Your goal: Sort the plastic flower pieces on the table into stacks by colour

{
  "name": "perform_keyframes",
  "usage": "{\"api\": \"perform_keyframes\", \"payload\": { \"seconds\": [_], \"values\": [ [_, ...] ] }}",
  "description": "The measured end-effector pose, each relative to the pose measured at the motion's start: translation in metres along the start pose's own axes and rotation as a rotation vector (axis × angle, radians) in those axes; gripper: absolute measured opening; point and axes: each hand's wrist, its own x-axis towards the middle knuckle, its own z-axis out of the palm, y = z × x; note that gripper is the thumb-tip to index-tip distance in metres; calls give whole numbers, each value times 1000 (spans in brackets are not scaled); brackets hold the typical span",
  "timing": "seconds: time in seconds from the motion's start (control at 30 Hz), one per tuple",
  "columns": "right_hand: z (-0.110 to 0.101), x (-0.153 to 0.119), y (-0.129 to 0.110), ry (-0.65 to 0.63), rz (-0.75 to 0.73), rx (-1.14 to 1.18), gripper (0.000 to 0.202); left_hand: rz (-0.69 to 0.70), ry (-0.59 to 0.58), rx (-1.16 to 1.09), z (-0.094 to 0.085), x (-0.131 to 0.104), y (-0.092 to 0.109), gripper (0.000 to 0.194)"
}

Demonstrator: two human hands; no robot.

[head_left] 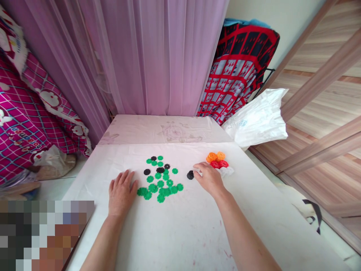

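Note:
My left hand (pixel 122 192) lies flat on the white table with its fingers spread, just left of many green discs (pixel 152 188). A few black discs (pixel 160 170) lie among the green ones toward the back. My right hand (pixel 208 177) is beside a small black stack (pixel 190 175), its fingertips near the stack's right edge and nothing seen between the fingers. Beyond that hand sit orange pieces (pixel 212 157), red pieces (pixel 219 164) and white pieces (pixel 227 171), the white ones partly behind the hand.
A flowered cloth (pixel 172 131) covers the table's far end. At its right back corner stands a white plastic bag (pixel 258 118). Purple curtains (pixel 163 56) hang behind, and a pink patterned cloth (pixel 36 109) is at the left.

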Motion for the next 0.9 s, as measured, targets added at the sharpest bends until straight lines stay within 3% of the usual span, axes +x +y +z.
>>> {"api": "perform_keyframes", "payload": {
  "seconds": [0.23, 0.9],
  "values": [
    [5, -2, -12, -70, 92, -152, 29, 4, 10, 0, 2, 0, -2, 47],
    [1, -2, -18, -96, 123, -149, 26, -9, -3, 0, -2, -1, 2, 46]
  ]
}}
